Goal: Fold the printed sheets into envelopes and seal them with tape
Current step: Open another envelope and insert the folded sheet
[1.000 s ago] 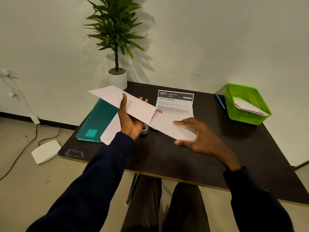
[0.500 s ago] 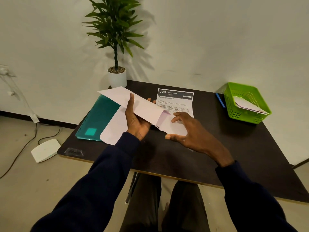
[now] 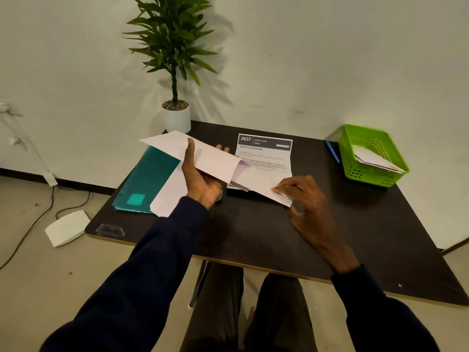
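the surface is carrying everything within my reach, i judge so that i am folding without getting up. the folder is lying at the left edge with a blank sheet against its right side, over or under i cannot tell, and it is probably the stock i am drawing from. the basket is sitting at the far right corner, well apart from my work, with folded paper in it. i take it as the place for finished envelopes.

the strip i am folding is hanging in the air, slanting from far left to near right, above the page lying flat in the middle. my left hand is gripping the strip mid-length, thumb on top and fingers beneath, steadying it so the other end can turn. my right hand is pinching the near right end with curled fingers, i think to bring it over at the flap showing in the middle.

the pen is lying just beside the basket, out of the way. the tape, as i take it, is peeking out below my left hand, mostly hidden. i am seeing no tape on the strip, so sealing is not yet done.
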